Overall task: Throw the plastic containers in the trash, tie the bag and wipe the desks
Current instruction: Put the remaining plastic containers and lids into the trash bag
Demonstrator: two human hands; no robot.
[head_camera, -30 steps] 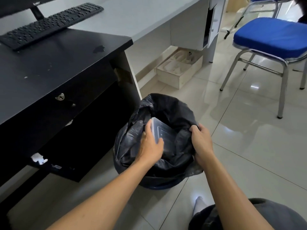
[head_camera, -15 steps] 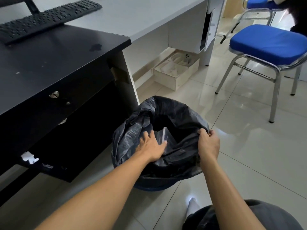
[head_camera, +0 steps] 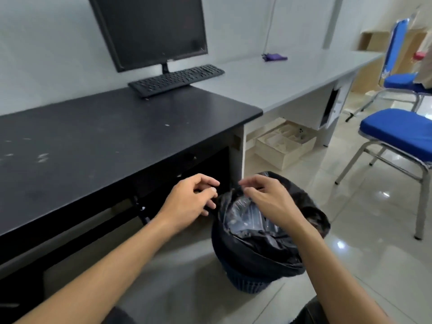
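Note:
A black trash bag [head_camera: 264,251] lines a dark blue basket bin [head_camera: 245,282] on the floor beside the black desk [head_camera: 105,141]. Clear plastic containers [head_camera: 247,217] lie inside the bag. My left hand [head_camera: 189,202] is at the bag's left rim, fingers curled onto the black plastic. My right hand [head_camera: 265,198] reaches over the bag's mouth, thumb and forefinger pinching the raised rim near the left hand. A purple cloth [head_camera: 275,57] lies far back on the grey desk [head_camera: 292,78].
A monitor [head_camera: 149,29] and keyboard [head_camera: 176,79] stand at the back where the desks meet. White specks dot the black desk top. An open box [head_camera: 286,146] sits under the grey desk. Blue chairs [head_camera: 397,134] stand on the tiled floor at the right.
My left hand has come out of the bag, leaving the container inside. Both hands now meet at the bag's far-left rim. The view has lifted, showing the monitor and desks.

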